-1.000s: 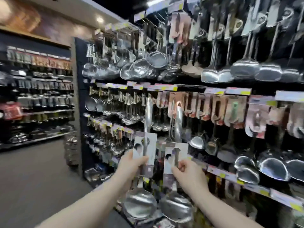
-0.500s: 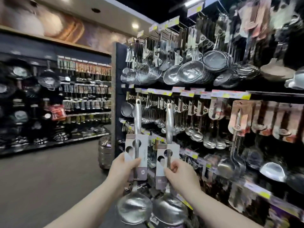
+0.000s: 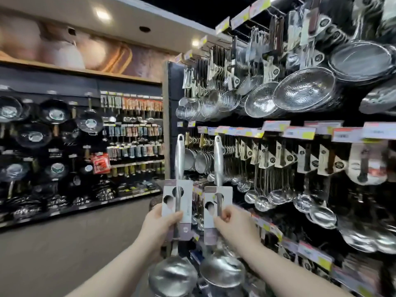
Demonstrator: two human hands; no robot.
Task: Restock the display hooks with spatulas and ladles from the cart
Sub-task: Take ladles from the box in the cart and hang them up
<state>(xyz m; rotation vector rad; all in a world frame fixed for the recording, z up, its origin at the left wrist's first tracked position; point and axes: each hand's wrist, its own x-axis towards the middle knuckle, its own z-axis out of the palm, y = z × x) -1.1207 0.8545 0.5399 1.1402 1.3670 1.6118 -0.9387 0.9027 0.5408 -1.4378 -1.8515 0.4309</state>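
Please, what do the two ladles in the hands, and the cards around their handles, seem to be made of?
Left ladle and right ladle: most likely stainless steel with a polished finish, since the handles and bowls are silver-grey and reflect the lights brightly.
Left card and right card: apparently printed cardboard, matte white and mauve, flat, with cut-out holes. A thin plastic coating cannot be excluded.

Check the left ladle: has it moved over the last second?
Yes. The left ladle has shifted left: it was well right of the rack's end panel, and its handle now shows just beside that panel.
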